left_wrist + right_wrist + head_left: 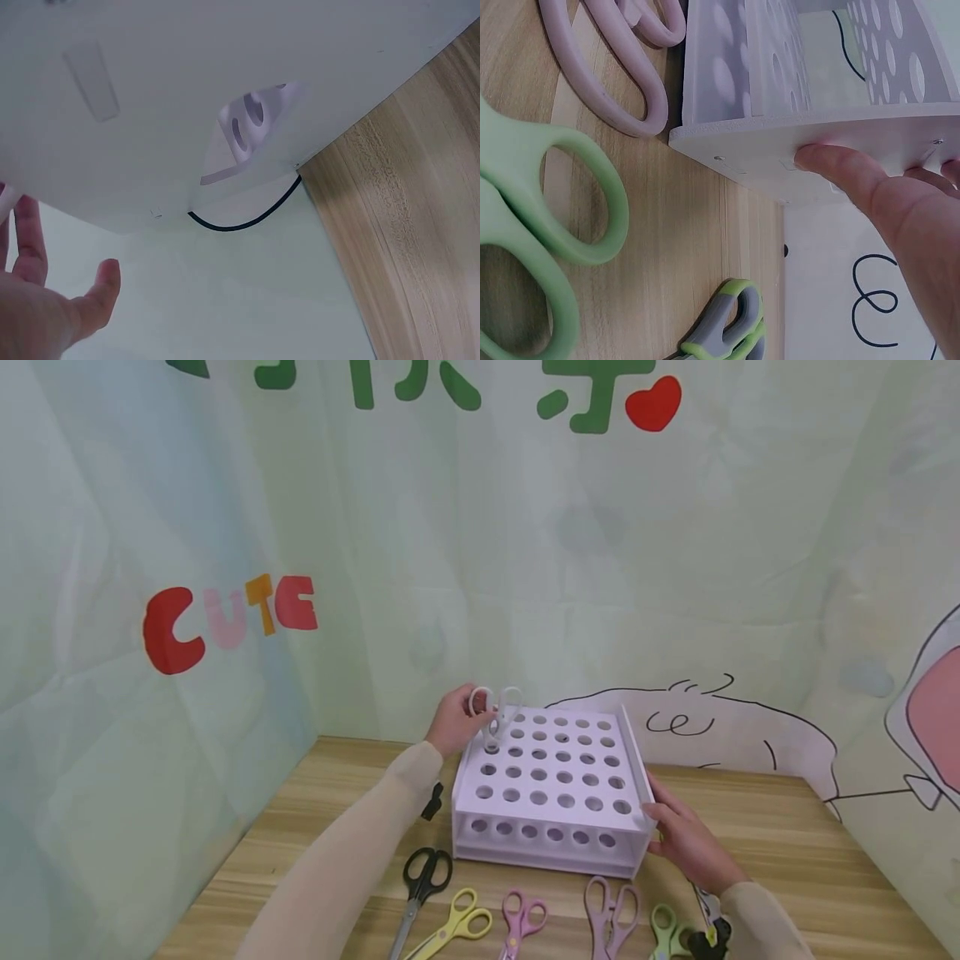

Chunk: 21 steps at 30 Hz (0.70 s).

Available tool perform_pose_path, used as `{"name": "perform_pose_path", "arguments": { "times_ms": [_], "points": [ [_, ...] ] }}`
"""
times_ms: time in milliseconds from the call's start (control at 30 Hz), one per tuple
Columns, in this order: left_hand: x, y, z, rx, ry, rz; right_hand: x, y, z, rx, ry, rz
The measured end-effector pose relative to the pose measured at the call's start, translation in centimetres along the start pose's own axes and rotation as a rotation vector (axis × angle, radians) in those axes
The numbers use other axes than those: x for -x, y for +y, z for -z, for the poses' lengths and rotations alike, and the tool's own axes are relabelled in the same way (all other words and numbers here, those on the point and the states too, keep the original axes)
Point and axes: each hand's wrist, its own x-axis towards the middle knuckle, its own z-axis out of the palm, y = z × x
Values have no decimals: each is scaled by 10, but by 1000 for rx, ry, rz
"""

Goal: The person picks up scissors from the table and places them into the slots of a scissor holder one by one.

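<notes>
A white rack [592, 825] with rows of round holes stands on the table. Over its rear left corner, my left hand [452, 723] pinches white scissors [501, 714] by one handle loop. Their handles point up, and the lower part overlaps a hole in the left column. In the left wrist view the hand [37, 319] shows beside the rack's side panel [150, 150], the scissors mostly out of frame. My right hand [693, 845] rests against the rack's right panel [757, 150], thumb and fingertips touching its outer face.
In front of the rack lie black scissors [426, 877], yellow scissors [456, 925], pink scissors [517, 923], mauve scissors [613, 920] and green scissors [663, 933]. Grey-and-green scissors [739, 319] lie right of the rack. A printed cloth [480, 568] hangs behind the table.
</notes>
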Motion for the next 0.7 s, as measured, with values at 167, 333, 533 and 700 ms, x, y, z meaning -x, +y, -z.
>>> {"name": "perform_pose_path", "arguments": {
  "times_ms": [167,333,533,700],
  "points": [
    [2,0,1,-10,0,-4,1,1,-2,-22,-2,3],
    [5,0,5,0,1,33,1,3,-6,-42,-6,12],
    [7,2,14,78,-4,74,1,2,-7,-39,-11,17],
    [11,4,22,94,-16,65,1,1,-4,-10,-13,31]
  ]
}}
